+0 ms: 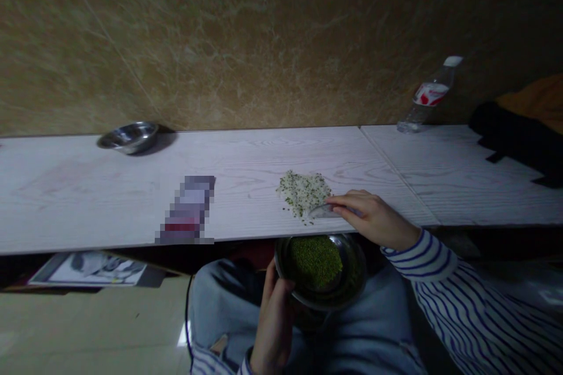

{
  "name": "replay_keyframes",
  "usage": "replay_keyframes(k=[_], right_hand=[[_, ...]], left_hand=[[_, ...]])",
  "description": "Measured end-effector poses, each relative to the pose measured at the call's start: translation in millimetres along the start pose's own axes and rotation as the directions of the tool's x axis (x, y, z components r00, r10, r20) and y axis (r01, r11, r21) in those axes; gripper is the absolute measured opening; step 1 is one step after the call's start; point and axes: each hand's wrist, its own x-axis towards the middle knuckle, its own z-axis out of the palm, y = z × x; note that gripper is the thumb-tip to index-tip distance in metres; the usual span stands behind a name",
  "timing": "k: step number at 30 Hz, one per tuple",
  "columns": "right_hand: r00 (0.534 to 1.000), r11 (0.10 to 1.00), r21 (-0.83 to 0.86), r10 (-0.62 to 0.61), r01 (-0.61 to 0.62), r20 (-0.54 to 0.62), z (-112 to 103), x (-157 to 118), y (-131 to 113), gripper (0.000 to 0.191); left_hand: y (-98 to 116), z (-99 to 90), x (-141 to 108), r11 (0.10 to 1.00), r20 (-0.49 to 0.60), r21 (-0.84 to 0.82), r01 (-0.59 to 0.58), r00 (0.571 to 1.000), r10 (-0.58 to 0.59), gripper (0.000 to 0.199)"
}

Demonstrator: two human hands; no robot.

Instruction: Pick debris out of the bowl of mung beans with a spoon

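Observation:
My left hand (277, 310) grips the left rim of a metal bowl (355, 281), thumb on the inside. The bowl sits over my lap, just below the table's front edge, with small green beans (314, 261) in it. A spread heap of white rice-like grains mixed with green beans (303, 190) lies on the table above the bowl. My right hand (369, 214) pinches a thin greyish spoon-like tool (323, 211), whose tip touches the heap's lower right side. The tool's exact kind is hard to make out.
An otherwise unfilled-looking metal bowl (132, 139) stands at the back left of the white table (246, 158). A pixelated flat object (187, 211) lies near the front edge. At the back right are a plastic bottle (431, 96) and dark cloth (519, 137). A marbled wall (264, 41) rises behind.

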Motion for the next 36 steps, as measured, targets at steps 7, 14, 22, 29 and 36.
replay_keyframes(k=[7,14,22,29,36], right_hand=[[1.0,1.0,0.019,-0.007,0.006,0.027,2,-3,2,0.027],[0.999,1.0,0.01,-0.025,0.025,0.04,4,-3,-1,0.026],[1.0,0.999,-0.045,-0.007,0.007,-0.002,12,11,6,0.026],[0.998,0.999,-0.035,0.009,-0.011,-0.055,6,12,4,0.025],[1.0,1.0,-0.018,-0.019,0.019,0.005,5,1,-7,0.024]], left_hand=[[-3,-1.7,0,0.999,0.014,0.015,-0.029,0.999,0.029,0.056],[-2,-1.9,1,0.999,0.006,0.005,-0.034,0.999,0.034,0.055],[2,-2.7,2,1.0,0.008,0.003,-0.005,1.0,0.005,0.056],[5,-4.1,-1,0.999,-0.002,0.034,-0.021,1.0,0.021,0.055],[-1,-9.1,3,0.998,0.003,0.045,-0.045,0.999,0.045,0.055]])
